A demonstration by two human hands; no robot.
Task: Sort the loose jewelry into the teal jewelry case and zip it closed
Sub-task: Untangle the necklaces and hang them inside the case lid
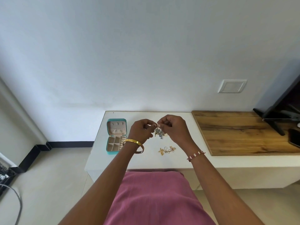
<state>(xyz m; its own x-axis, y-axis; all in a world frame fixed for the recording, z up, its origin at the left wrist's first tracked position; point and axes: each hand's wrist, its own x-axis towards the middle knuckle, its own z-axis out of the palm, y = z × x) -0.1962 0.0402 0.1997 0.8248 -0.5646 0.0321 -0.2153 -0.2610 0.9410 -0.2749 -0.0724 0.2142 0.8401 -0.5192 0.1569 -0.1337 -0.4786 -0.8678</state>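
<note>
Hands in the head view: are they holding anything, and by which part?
Both the left hand and right hand pinch the blue-beaded jewelry piece at its top end; the rest dangles below.

Home living room indicated: low white unit [146,161] against plain wall, TV stand foot [274,122] on wood top [235,132], tiled floor [53,168].

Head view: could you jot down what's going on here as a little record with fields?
Left hand: pinches the blue-beaded jewelry
Right hand: pinches the same piece from the other side
Teal jewelry case: open on the white table, left of the hands
Gold chain jewelry: loose on the table
Case contents: cannot tell
</note>
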